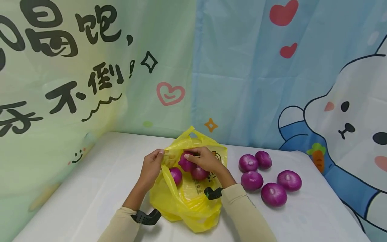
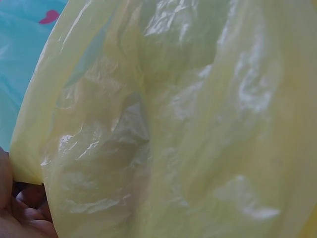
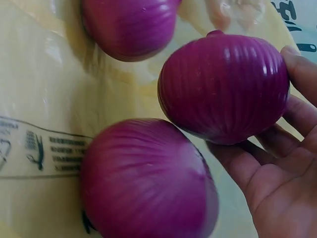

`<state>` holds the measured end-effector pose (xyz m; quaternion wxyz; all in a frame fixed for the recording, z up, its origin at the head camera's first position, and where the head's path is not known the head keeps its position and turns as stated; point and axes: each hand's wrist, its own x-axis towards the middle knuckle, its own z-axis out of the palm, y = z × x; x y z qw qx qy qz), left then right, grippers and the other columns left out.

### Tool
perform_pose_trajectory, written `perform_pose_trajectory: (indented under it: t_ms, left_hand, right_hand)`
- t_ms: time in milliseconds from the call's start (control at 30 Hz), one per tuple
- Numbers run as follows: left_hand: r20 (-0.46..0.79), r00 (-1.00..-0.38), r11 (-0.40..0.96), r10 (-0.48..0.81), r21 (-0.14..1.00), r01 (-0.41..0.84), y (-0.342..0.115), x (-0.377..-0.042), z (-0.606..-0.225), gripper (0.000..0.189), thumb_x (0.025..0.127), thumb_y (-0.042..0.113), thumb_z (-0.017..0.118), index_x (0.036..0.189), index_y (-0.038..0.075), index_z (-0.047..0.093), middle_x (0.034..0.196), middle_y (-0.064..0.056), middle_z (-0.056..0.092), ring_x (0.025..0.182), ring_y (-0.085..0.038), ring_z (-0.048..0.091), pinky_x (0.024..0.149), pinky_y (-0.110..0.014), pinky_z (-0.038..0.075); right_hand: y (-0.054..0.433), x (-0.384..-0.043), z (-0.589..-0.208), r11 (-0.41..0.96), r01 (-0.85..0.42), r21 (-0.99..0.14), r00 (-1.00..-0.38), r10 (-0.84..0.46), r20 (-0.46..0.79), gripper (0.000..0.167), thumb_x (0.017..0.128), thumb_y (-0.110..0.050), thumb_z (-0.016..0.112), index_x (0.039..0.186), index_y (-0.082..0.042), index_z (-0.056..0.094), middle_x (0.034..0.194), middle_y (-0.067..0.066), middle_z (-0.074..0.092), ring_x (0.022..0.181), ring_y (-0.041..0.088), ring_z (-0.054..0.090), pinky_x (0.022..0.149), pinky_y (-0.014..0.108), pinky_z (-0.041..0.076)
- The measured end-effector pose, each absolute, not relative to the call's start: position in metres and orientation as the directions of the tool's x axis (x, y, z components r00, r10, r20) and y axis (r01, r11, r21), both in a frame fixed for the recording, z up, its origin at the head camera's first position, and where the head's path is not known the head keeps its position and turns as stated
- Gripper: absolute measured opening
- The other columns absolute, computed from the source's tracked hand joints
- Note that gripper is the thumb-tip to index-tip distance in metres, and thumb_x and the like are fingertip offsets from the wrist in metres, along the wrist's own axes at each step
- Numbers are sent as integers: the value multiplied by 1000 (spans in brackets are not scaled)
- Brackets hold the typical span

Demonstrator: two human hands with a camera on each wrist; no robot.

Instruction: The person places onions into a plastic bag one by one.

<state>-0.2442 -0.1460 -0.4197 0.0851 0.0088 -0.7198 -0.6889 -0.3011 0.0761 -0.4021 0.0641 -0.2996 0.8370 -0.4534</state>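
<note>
beige sleeves (image 1: 249,215) over a yellow bag (image 1: 190,211), one red onion (image 1: 185,164) in hand at its mouth

the left hand (image 1: 152,164) pinches the bag's rim; the right hand (image 1: 208,159) has thumb and fingers curled round the red onion, close to two other onions (image 1: 199,173) in the bag; whether it touches them i cannot tell. the plastic looks thin and slack, so if the left pinch slipped, the rim could fold across the gap. smooth round skin might roll from the right fingers and knock its neighbours. five loose onions (image 1: 273,195) sit on the table (image 1: 90,174) near the right forearm, where a careless elbow could set one rolling.
</note>
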Motion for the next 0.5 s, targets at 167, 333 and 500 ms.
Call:
perform_pose_trajectory:
  t_ms: [167,333,500]
  left_hand:
    - [113,-986,51,-125,993,107,-146,-245,-420,37,104,32,46,112,1,66,95,-12,61,81,-19,56,69,-23,50]
    - [116,-984,44,-132,993,111,-146,-245,-418,36,104,29,46,111,0,66,93,-11,61,78,-17,55,67,-23,49]
    - [120,-982,61,-142,992,113,-145,-244,-418,37,104,30,46,111,1,66,94,-12,62,78,-19,56,67,-23,50]
  right_hand:
    - [71,-300,-410,395,-448,-802,-806,-566,171,39,99,-28,59,131,-6,61,128,9,61,119,26,55,97,41,45]
    - [65,-298,-414,409,-456,-790,-802,-575,165,39,98,-29,60,130,-5,62,128,9,61,121,26,54,98,42,45]
    - [59,-294,-417,406,-472,-782,-781,-604,158,38,98,-28,60,129,-6,63,124,7,63,114,23,58,91,37,50]
